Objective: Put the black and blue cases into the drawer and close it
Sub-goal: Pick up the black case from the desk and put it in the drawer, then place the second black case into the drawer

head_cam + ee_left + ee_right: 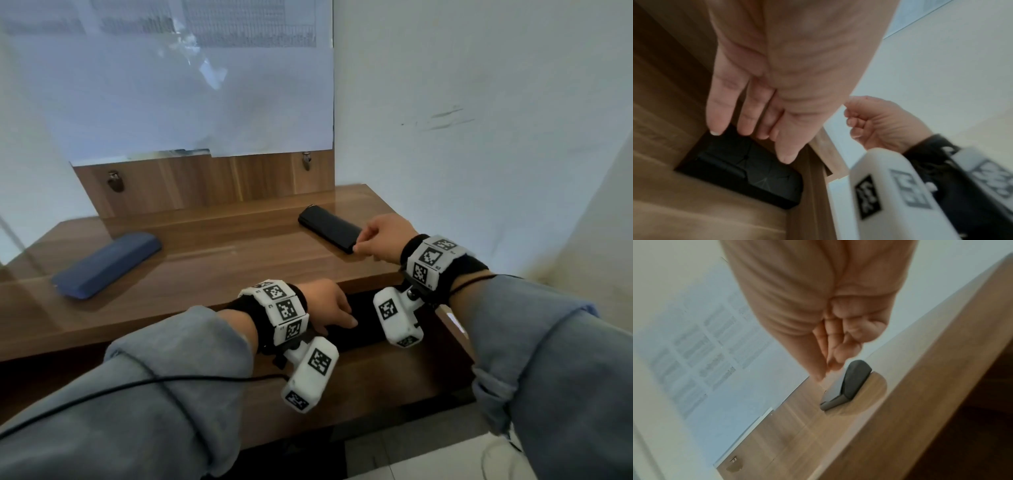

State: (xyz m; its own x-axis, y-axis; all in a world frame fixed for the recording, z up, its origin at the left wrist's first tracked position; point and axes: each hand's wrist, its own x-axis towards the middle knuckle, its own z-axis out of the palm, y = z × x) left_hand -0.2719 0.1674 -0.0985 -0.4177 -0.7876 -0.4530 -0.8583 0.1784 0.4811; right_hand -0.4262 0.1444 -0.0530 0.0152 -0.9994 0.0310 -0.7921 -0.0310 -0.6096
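Found the black case flat on the wooden desk, at about one o'clock from the middle of the head view, its long axis running toward four o'clock. Found the blue case flat on the same top at nine o'clock, well apart from the black one. Saw neither case inside the drawer, which stood pulled out beneath the desk's front edge at five o'clock, dark inside.

Noted the right hand at the black case's near end, at three o'clock, its fingers curled in against the thumb. From the head view, looked as if touching the case's end; from the right wrist view, showed a thin gap and nothing between the fingers.

Noted the left hand at six o'clock, reaching over the drawer's front into the opening, fingers straight and close together, holding nothing, above a black object on the drawer floor, too blurred to name.

Saw white marker-covered wrist units on black bands, and grey sleeves pushed up both forearms. Saw a wooden back panel at twelve o'clock with two metal fittings, and a large pale sheet above it.
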